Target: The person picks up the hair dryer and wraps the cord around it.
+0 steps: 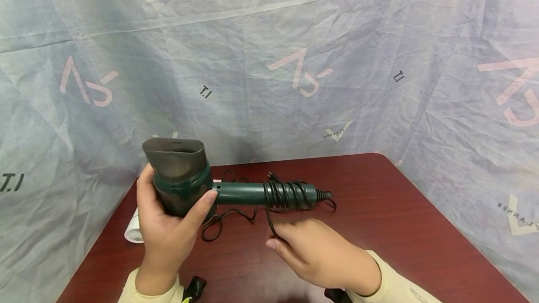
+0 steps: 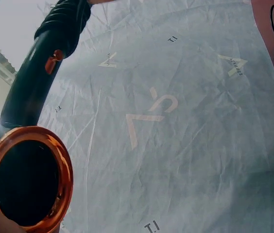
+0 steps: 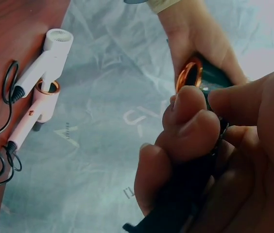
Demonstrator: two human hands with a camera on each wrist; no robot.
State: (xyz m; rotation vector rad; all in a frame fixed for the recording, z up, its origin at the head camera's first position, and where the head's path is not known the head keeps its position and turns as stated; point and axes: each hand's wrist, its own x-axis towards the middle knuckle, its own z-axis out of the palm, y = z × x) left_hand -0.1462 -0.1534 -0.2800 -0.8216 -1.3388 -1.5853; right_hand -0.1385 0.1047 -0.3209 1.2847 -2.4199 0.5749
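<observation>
My left hand (image 1: 166, 233) grips the head of a dark green hair dryer (image 1: 240, 193), thumb near the base of its handle. A smoky, flat nozzle (image 1: 174, 158) points up from the head. In the left wrist view the dryer's copper-coloured ring (image 2: 65, 179) faces the camera. The black cord (image 1: 282, 194) is wound several times round the handle's far end, its plug sticking up behind. Below the handle my right hand (image 1: 320, 254) pinches a length of that cord between thumb and fingers. In the right wrist view, curled fingers (image 3: 190, 131) hide much of the cord.
On the dark red table (image 1: 370, 200), a white hair dryer (image 3: 54, 58) and a pink hair dryer (image 3: 32, 116) lie at the left. Their loose black cords (image 1: 212, 235) trail behind and below the held dryer. Grey printed cloth (image 1: 252, 60) surrounds the table.
</observation>
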